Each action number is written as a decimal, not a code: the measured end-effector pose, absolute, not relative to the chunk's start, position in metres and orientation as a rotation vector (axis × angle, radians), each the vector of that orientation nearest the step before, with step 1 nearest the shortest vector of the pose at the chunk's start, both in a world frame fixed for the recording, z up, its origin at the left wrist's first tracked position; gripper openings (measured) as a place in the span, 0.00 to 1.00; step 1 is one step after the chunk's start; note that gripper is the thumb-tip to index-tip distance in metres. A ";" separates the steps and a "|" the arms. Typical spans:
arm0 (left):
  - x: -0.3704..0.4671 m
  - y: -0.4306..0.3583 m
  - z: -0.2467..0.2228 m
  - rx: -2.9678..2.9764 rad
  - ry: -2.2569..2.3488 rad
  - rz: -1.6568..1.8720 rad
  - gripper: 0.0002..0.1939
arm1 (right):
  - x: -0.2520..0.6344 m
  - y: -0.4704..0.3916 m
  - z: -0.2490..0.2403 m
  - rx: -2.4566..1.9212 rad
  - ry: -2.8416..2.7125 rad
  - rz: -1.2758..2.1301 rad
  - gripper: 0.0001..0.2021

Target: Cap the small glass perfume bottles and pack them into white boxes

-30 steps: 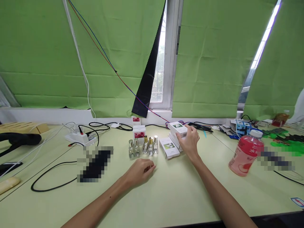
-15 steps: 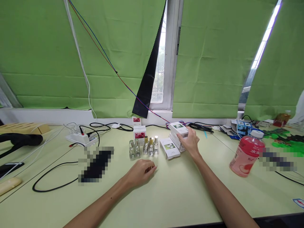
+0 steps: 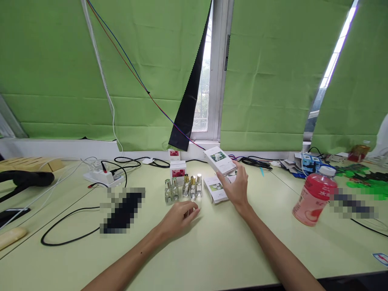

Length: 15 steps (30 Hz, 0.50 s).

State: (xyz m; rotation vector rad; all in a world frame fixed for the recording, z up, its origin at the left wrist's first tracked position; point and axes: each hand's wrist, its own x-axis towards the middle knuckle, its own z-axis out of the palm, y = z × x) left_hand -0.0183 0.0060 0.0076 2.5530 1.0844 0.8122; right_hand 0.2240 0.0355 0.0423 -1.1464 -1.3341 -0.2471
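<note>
- Right hand (image 3: 238, 186) holds a small white carton (image 3: 220, 160) lifted off the table (image 3: 230, 250), tilted, above and behind the flat stack of like cartons (image 3: 216, 189). Fingers wrap its near end, thumb on the underside.
- Left hand (image 3: 179, 218) rests on the table just in front of the row of small glass bottles (image 3: 183, 187), fingers loosely curled, holding nothing that shows.
- Carton judged light, thin card: stiff along its edges, easily crushed on the broad faces. Best held across the narrow sides, near the middle, with light pressure.
- Bottles just left of the stack look fragile and top-heavy, standing close together; a knock could tip several.
- Two red-printed boxes (image 3: 177, 168) stand behind the bottles.
- Pink drink bottle (image 3: 314, 195) stands well to the right of the stack; power strip (image 3: 100, 176) and cables far to the left.
</note>
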 end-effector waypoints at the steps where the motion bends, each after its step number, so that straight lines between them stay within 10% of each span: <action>1: -0.019 0.007 0.008 2.507 1.095 0.881 0.18 | 0.217 0.030 0.042 -1.108 -1.362 -0.233 0.29; 15: -0.022 0.014 0.024 1.510 0.951 1.473 0.21 | 0.164 -0.008 0.006 -0.851 -1.637 0.092 0.34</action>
